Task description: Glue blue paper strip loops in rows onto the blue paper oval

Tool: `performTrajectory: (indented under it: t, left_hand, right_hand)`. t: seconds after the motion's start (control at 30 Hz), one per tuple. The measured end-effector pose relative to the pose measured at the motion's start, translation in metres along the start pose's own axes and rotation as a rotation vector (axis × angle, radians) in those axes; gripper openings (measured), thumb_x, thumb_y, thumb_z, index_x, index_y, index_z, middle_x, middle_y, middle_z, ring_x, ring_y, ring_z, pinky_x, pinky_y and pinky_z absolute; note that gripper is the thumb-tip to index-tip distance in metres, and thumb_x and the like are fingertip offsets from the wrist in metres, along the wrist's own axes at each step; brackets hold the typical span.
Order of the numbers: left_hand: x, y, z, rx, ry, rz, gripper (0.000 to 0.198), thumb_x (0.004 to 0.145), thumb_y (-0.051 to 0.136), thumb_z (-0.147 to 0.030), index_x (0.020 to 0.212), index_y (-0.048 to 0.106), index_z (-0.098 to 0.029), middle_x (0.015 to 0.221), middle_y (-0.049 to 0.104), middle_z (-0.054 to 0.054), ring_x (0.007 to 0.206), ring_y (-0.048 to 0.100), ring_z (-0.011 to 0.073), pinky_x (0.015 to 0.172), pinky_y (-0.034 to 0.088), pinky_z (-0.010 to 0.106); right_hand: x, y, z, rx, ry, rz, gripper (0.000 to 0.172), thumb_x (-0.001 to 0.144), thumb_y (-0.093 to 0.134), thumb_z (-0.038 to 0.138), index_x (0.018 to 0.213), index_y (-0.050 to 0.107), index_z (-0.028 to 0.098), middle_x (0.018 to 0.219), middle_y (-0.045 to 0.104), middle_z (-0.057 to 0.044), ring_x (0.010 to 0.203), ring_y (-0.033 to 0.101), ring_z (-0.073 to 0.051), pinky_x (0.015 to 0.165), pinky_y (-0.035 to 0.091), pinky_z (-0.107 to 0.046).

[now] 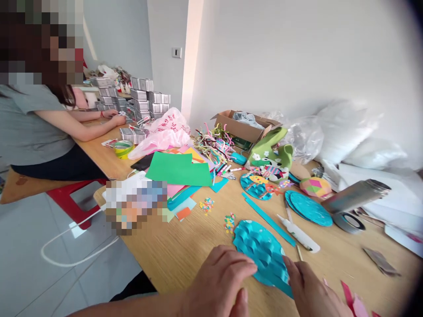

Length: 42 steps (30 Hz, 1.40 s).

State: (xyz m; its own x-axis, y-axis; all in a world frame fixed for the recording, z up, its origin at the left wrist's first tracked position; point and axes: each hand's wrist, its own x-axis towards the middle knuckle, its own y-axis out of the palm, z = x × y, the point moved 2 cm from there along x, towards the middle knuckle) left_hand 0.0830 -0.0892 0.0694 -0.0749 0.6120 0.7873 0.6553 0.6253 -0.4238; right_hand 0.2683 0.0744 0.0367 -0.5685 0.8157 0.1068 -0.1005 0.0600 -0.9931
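Observation:
A blue oval craft piece [256, 246] with rows of raised paper scallops lies on the table between my hands. My left hand [220, 279] hovers at its near left edge, fingers bent and thumb apart, with nothing visible in it. At the near right edge, my right hand [313, 288] pinches a blue paper strip [284, 287] that runs over the craft piece; most of its fingers are hidden. A longer blue strip [269, 219] lies beyond, beside a white glue bottle [299, 233]. Small coloured paper dots [229, 223] sit just left of the craft piece.
Coloured paper sheets [178, 169], a blurred phone-like object [135, 204] and a white cable lie left. Blue discs [309, 208], a metal flask [357, 196] and black tape [349, 222] stand right. Behind are pipe cleaners [214, 143] and a carton [243, 125]. Another person [36, 123] sits far left.

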Motion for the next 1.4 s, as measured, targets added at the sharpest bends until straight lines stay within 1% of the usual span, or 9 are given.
performTrajectory:
  t: [0.13, 0.27, 0.4, 0.57, 0.77, 0.97, 1.1, 1.2, 1.4]
  left_hand:
    - [0.025, 0.025, -0.007, -0.09, -0.118, -0.034, 0.049, 0.08, 0.043, -0.001, 0.127, 0.044, -0.014, 0.109, 0.061, 0.011, 0.103, 0.057, 0.0215, 0.09, 0.052, 0.037]
    - [0.046, 0.035, 0.001, -0.015, -0.151, 0.114, 0.042, 0.085, 0.043, -0.004, 0.125, 0.046, -0.016, 0.112, 0.06, 0.011, 0.106, 0.054, 0.0244, 0.095, 0.048, 0.045]
    - [0.064, 0.048, 0.026, 0.107, -0.206, 0.281, 0.034, 0.081, 0.042, 0.002, 0.104, 0.058, -0.018, 0.1, 0.063, 0.007, 0.099, 0.054, 0.0242, 0.089, 0.049, 0.045]
    - [0.049, 0.066, 0.041, 0.118, -0.08, 0.391, 0.032, 0.079, 0.046, 0.006, 0.089, 0.066, -0.017, 0.091, 0.066, 0.005, 0.096, 0.053, 0.0231, 0.089, 0.05, 0.041]
    - [0.025, 0.075, 0.044, 0.215, -0.064, 0.603, 0.027, 0.083, 0.051, 0.0, 0.077, 0.071, -0.018, 0.084, 0.066, 0.005, 0.09, 0.055, 0.0237, 0.082, 0.05, 0.04]
    - [0.019, 0.074, 0.014, 0.351, -0.139, 0.82, 0.033, 0.088, 0.042, -0.007, 0.09, 0.074, -0.017, 0.089, 0.067, 0.01, 0.091, 0.059, 0.027, 0.081, 0.05, 0.044]
    - [0.007, 0.076, -0.006, 0.28, -0.209, 0.966, 0.036, 0.086, 0.046, -0.016, 0.115, 0.068, -0.013, 0.1, 0.07, 0.013, 0.093, 0.065, 0.0278, 0.079, 0.052, 0.041]
    - [0.002, 0.078, -0.01, 0.298, -0.235, 1.068, 0.047, 0.088, 0.044, -0.02, 0.132, 0.058, -0.01, 0.093, 0.073, 0.014, 0.085, 0.068, 0.0276, 0.072, 0.053, 0.038]
    - [0.007, 0.079, -0.002, 0.347, -0.259, 1.036, 0.051, 0.09, 0.037, -0.017, 0.137, 0.053, -0.008, 0.092, 0.074, 0.015, 0.083, 0.07, 0.029, 0.069, 0.054, 0.04]
  right_hand:
    - [-0.002, -0.01, 0.012, -0.047, 0.062, 0.02, 0.023, 0.097, 0.041, 0.029, 0.086, 0.061, 0.025, 0.067, 0.067, -0.004, 0.055, 0.064, -0.022, 0.054, 0.034, -0.029]
    - [-0.002, -0.025, 0.026, -0.026, 0.237, 0.149, 0.031, 0.102, 0.032, 0.026, 0.086, 0.058, 0.022, 0.07, 0.069, -0.005, 0.069, 0.069, -0.022, 0.056, 0.031, -0.027]
    - [0.001, -0.034, 0.034, 0.063, 0.326, 0.206, 0.035, 0.106, 0.027, 0.031, 0.088, 0.056, 0.02, 0.08, 0.073, -0.008, 0.078, 0.07, -0.021, 0.055, 0.027, -0.027]
    - [0.001, -0.034, 0.035, 0.073, 0.338, 0.192, 0.034, 0.106, 0.03, 0.032, 0.092, 0.058, 0.019, 0.082, 0.074, -0.008, 0.078, 0.07, -0.021, 0.054, 0.024, -0.028]
    - [0.0, -0.035, 0.032, 0.07, 0.358, 0.195, 0.034, 0.106, 0.031, 0.035, 0.092, 0.058, 0.02, 0.085, 0.074, -0.007, 0.077, 0.07, -0.02, 0.055, 0.021, -0.029]
    - [-0.001, -0.038, 0.031, 0.115, 0.337, 0.196, 0.035, 0.106, 0.031, 0.034, 0.091, 0.058, 0.019, 0.085, 0.074, -0.008, 0.077, 0.069, -0.021, 0.055, 0.021, -0.029]
    - [-0.001, -0.037, 0.028, 0.146, 0.336, 0.194, 0.031, 0.104, 0.035, 0.034, 0.091, 0.06, 0.019, 0.086, 0.074, -0.009, 0.078, 0.069, -0.021, 0.056, 0.022, -0.029]
    - [-0.001, -0.036, 0.026, 0.171, 0.329, 0.195, 0.027, 0.103, 0.04, 0.033, 0.093, 0.061, 0.019, 0.088, 0.074, -0.008, 0.08, 0.069, -0.021, 0.056, 0.024, -0.029]
    - [-0.004, -0.035, 0.024, 0.213, 0.317, 0.223, 0.02, 0.1, 0.048, 0.031, 0.094, 0.062, 0.019, 0.088, 0.074, -0.007, 0.081, 0.069, -0.021, 0.059, 0.027, -0.027]
